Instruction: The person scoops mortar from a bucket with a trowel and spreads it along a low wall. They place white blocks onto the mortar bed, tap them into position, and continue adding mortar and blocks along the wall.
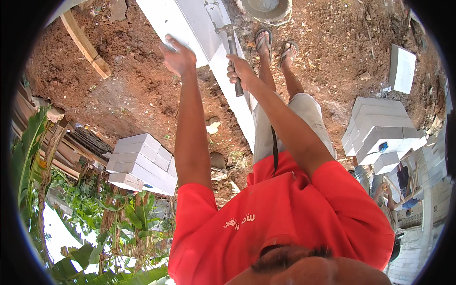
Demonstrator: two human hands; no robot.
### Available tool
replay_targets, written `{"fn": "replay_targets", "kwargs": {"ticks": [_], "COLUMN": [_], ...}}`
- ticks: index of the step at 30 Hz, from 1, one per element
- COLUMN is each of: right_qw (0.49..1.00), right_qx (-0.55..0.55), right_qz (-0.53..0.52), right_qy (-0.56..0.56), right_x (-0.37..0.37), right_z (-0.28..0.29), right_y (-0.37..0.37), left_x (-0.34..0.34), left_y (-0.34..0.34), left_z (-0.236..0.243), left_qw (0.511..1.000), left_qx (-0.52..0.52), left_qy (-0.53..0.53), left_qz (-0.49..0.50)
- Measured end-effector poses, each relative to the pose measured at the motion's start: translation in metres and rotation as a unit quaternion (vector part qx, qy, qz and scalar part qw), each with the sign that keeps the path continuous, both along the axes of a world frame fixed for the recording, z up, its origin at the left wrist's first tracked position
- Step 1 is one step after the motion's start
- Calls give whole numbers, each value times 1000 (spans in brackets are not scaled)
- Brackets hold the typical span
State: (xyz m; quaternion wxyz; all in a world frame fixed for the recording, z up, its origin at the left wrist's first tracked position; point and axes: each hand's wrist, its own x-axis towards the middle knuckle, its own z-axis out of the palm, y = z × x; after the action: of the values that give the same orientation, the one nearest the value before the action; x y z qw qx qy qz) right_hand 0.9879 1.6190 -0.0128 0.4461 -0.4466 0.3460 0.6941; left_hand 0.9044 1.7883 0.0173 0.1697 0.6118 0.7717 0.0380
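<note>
A row of white lightweight blocks (pixel 236 109) runs from the top of the view down toward my legs. On it sits a larger white block (pixel 176 23), its near end at the middle of the row. My left hand (pixel 179 57) is against this block's left side near that end, fingers apart and partly hidden by the hand itself. Over the row's right side, my right hand (pixel 242 72) is wrapped around the dark handle of a hammer (pixel 232 42). The hammer's metal head points away from me and lies close to the blocks' surface.
A bucket (pixel 278 20) with grey contents stands beyond my sandalled feet. Stacks of white blocks stand at left (pixel 142 164) and right (pixel 380 130). A single block (pixel 403 69) lies far right, a wooden plank (pixel 85 45) far left. Reddish soil is uneven; people work at lower right.
</note>
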Motion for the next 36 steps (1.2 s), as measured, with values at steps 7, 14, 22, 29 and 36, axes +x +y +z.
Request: {"fn": "replay_targets", "kwargs": {"ticks": [7, 14, 22, 29, 36], "right_qw": [999, 986, 961, 989, 989], "right_qx": [21, 57, 48, 96, 42], "right_qz": [26, 24, -105, -67, -84], "right_qy": [-2, -153, -250, -85, -113], "right_x": [-7, 62, 145, 109, 107], "right_z": [-1, 4, 68, 6, 24], "right_y": [7, 23, 119, 203, 210], "left_x": [19, 7, 68, 84, 77], "left_y": [4, 7, 96, 119, 117], "left_z": [23, 13, 16, 4, 6], "left_qw": [996, 998, 939, 941, 947], "left_qx": [-74, -7, 179, 126, 114], "left_qy": [-25, -56, -31, -11, -13], "left_qz": [32, -12, -293, -315, -300]}}
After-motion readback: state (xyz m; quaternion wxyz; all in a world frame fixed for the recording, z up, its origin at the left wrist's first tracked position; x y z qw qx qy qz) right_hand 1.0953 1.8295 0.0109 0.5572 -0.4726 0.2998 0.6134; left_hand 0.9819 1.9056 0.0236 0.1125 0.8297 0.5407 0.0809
